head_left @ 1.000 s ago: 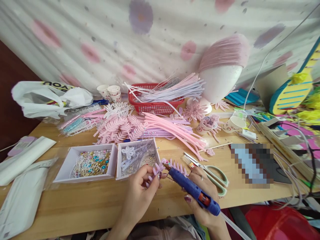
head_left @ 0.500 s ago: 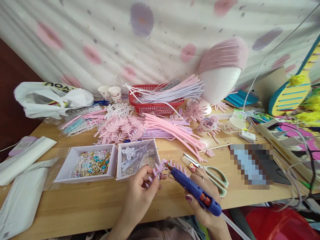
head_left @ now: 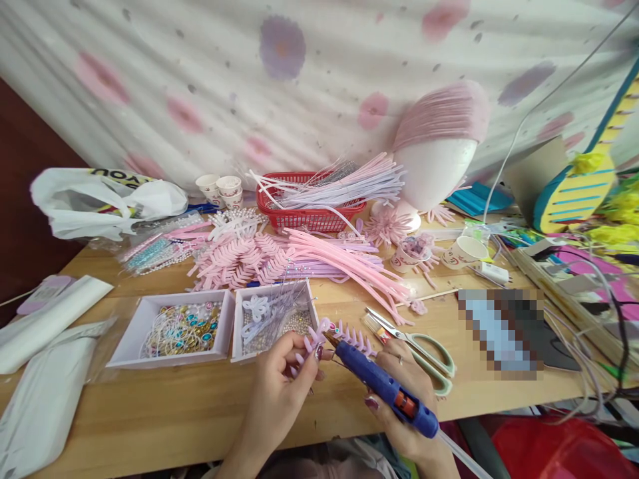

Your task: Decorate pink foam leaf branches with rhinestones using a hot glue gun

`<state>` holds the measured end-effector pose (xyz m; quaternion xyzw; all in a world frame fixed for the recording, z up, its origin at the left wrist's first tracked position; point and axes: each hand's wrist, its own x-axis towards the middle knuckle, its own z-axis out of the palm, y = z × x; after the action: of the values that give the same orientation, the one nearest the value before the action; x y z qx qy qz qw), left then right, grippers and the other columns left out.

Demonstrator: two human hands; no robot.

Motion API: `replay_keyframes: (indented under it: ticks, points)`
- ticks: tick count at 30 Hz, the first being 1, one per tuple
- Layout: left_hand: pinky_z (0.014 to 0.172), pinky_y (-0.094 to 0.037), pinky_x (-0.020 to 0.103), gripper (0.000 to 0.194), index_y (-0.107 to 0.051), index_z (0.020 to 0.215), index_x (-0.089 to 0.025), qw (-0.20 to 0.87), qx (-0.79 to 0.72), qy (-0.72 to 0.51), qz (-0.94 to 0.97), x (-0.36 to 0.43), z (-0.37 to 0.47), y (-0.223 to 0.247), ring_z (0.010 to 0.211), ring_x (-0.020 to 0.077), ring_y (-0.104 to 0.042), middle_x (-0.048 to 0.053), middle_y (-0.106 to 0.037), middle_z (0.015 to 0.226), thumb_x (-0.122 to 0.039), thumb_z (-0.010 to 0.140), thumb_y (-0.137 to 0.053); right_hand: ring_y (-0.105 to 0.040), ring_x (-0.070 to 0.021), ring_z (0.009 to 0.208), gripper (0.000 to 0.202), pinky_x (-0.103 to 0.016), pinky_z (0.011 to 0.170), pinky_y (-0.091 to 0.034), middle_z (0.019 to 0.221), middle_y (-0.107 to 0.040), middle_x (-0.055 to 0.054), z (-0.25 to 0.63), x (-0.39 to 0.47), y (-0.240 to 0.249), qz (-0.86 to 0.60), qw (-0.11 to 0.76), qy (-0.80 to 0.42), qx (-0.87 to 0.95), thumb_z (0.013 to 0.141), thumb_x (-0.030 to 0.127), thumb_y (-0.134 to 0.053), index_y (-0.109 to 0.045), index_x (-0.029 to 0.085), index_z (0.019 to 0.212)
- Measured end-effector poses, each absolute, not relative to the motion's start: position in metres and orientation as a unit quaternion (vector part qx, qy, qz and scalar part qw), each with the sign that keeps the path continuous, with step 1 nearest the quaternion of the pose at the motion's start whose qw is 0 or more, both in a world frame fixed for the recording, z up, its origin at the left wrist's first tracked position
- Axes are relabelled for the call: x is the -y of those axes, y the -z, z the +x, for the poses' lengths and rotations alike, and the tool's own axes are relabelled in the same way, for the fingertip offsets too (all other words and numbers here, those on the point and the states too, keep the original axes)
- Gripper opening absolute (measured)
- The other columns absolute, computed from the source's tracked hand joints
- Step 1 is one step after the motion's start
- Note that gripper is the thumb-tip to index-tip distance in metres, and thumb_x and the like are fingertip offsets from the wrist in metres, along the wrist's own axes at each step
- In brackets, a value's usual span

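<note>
Between the thumb and fingers of my left hand (head_left: 282, 376) is a lilac pipe-cleaner piece (head_left: 315, 334) with short fuzzy prongs. My right hand (head_left: 407, 386) is wrapped round a blue hot glue gun (head_left: 384, 382), a clear glue stick (head_left: 462, 456) poking from its rear. Its nozzle points left and meets the lilac piece, or nearly so; I cannot tell whether they touch. A pronged lilac strip (head_left: 355, 338) shows behind the nozzle. Scissors (head_left: 417, 342) with pale green handles lie on the table just beyond my right hand.
Two white trays (head_left: 172, 359) of beads and pins stand left of centre. Behind are pink pipe cleaners (head_left: 344, 259), a red basket (head_left: 309, 219) and a white head form (head_left: 434, 173). Paper cups (head_left: 464, 251), a pixelated flat object (head_left: 499, 332) and cables (head_left: 606, 293) occupy the right.
The glue gun's nozzle has shifted slightly left and down along the lilac piece. My right hand has moved a little left with it. My left hand stays nearly still.
</note>
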<state>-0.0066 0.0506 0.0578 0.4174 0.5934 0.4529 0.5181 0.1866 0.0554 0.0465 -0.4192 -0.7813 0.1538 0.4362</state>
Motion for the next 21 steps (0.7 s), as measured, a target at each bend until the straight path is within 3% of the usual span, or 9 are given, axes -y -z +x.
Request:
replay_keyframes:
  ticks: [6, 17, 21]
  points:
    - [0.047, -0.049, 0.021, 0.015, -0.062, 0.072, -0.022, 0.516, -0.591, -0.457, 0.419, -0.051, -0.006, -0.059, 0.055, 0.0165, -0.069, -0.002, -0.068, 0.057, -0.034, 0.079, -0.067, -0.051, -0.02, 0.064, 0.03, -0.036, 0.062, -0.039, 0.068, -0.054, 0.0, 0.184, -0.053, -0.048, -0.42, 0.437, -0.171, 0.777, 0.094, 0.05, -0.051, -0.057, 0.022, 0.083]
    - [0.048, -0.05, 0.021, 0.015, -0.063, 0.074, -0.022, 0.519, -0.589, -0.462, 0.413, -0.05, -0.006, -0.055, 0.059, 0.0173, -0.072, 0.003, -0.079, 0.074, -0.035, 0.079, -0.069, -0.052, -0.0201, 0.067, 0.014, -0.035, 0.063, -0.043, 0.069, -0.055, 0.0, 0.19, -0.053, -0.047, -0.429, 0.44, -0.145, 0.775, 0.087, 0.036, -0.061, -0.059, 0.022, 0.085]
    - [0.046, -0.052, 0.022, 0.022, -0.061, 0.076, -0.023, 0.532, -0.587, -0.466, 0.395, -0.05, -0.004, -0.053, 0.057, 0.0178, -0.071, 0.003, -0.079, 0.074, -0.042, 0.079, -0.071, -0.055, -0.0202, 0.065, 0.019, -0.033, 0.059, -0.044, 0.069, -0.057, -0.002, 0.2, -0.051, -0.046, -0.47, 0.439, -0.141, 0.753, 0.089, 0.037, -0.061, -0.06, 0.021, 0.078]
